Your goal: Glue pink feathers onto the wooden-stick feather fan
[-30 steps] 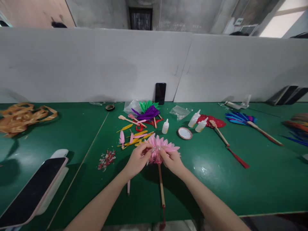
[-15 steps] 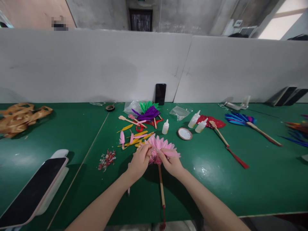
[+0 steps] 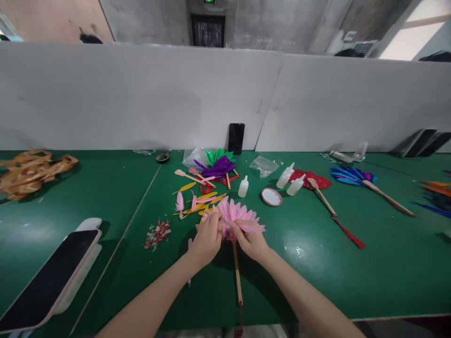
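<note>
A: Where's the pink feather fan?
B: Front and middle of the green tabletop, between the left hand and the right hand. Its wooden handle points toward the person, and a red tassel hangs from the end.

A: How does each grip stand?
B: Both are closed in a pinch near the fan's middle. The right has thumb and fingers on pink feathers at its side of the fan. The left has its fingertips together on the fan, but they hide the exact spot they pinch.

A: And beyond the hands?
B: Yellow feathers and a loose pink feather lie just past the left hand, with a small heap of red and pale scraps farther left. A white squeeze bottle stands behind the fan, a round dish to its right.

A: Anything at the back?
B: A purple feather fan lies against green feathers. A black smartphone leans on the white partition. Off to the right are a red fan and a blue feather fan.
</note>
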Demonstrator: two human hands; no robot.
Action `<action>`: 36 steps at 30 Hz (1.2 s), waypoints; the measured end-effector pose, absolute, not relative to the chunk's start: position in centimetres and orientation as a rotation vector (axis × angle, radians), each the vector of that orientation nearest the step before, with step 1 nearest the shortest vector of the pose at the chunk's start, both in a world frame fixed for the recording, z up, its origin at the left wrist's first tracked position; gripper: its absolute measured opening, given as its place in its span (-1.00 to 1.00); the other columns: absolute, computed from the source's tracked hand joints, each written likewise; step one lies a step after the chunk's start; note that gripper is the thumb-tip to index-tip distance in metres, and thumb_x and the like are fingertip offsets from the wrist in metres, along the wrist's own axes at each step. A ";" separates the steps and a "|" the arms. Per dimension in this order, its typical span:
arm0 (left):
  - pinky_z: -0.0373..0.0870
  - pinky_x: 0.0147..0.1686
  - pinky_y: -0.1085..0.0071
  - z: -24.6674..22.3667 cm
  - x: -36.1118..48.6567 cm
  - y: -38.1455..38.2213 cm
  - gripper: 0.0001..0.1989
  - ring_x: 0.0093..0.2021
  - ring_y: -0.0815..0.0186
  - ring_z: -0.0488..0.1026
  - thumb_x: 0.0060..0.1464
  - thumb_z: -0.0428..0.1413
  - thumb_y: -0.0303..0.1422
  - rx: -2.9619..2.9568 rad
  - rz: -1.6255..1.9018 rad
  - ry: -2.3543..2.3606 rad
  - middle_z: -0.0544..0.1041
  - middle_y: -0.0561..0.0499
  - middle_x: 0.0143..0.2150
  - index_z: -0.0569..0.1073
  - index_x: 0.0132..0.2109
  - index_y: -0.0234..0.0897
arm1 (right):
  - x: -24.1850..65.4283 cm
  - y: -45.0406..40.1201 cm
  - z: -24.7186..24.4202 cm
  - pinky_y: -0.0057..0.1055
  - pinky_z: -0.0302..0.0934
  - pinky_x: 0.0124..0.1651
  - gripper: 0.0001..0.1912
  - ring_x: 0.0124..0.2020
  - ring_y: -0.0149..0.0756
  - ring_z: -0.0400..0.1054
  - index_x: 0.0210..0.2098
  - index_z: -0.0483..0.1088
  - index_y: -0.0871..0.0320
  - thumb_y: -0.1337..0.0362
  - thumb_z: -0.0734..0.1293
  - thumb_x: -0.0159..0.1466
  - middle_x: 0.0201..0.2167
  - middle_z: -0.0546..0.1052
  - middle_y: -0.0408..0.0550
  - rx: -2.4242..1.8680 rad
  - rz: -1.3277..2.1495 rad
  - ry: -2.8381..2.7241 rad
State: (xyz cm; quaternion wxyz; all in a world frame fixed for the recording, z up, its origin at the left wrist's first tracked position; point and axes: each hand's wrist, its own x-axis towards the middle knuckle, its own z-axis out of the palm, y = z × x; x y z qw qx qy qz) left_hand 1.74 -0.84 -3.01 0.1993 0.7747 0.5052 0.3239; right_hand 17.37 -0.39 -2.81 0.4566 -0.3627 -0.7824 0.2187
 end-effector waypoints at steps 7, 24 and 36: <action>0.34 -0.24 0.28 -3.3 2.0 -0.9 -0.80 -0.23 0.22 0.41 0.19 -0.23 -0.45 2.213 0.926 1.441 0.44 -0.08 -0.26 0.27 -0.17 -0.27 | 17.4 -0.4 -3.0 -0.48 -0.03 -0.54 -0.62 -0.65 -0.47 0.07 -0.61 0.05 0.12 0.30 0.09 0.35 -0.68 0.15 -0.23 -0.897 0.530 -1.951; 0.31 -0.28 0.36 -2.2 1.6 -0.8 -0.74 -0.34 0.29 0.38 0.26 -0.26 -0.32 1.999 0.929 1.304 0.40 -0.01 -0.38 0.29 -0.19 -0.25 | 17.4 -0.5 -2.4 -0.49 -0.02 -0.56 -0.59 -0.67 -0.47 0.04 -0.64 0.05 0.12 0.24 0.09 0.35 -0.71 0.13 -0.24 -0.960 0.567 -1.825; 0.31 -0.35 0.43 -2.3 1.1 -0.6 -0.80 -0.38 0.33 0.43 0.21 -0.12 -0.24 2.072 0.873 1.338 0.47 0.04 -0.36 0.31 -0.17 -0.23 | 17.4 -0.5 -2.9 -0.52 0.02 -0.57 -0.55 -0.66 -0.47 0.06 -0.62 0.11 0.13 0.09 0.07 0.36 -0.70 0.16 -0.24 -0.975 0.779 -1.701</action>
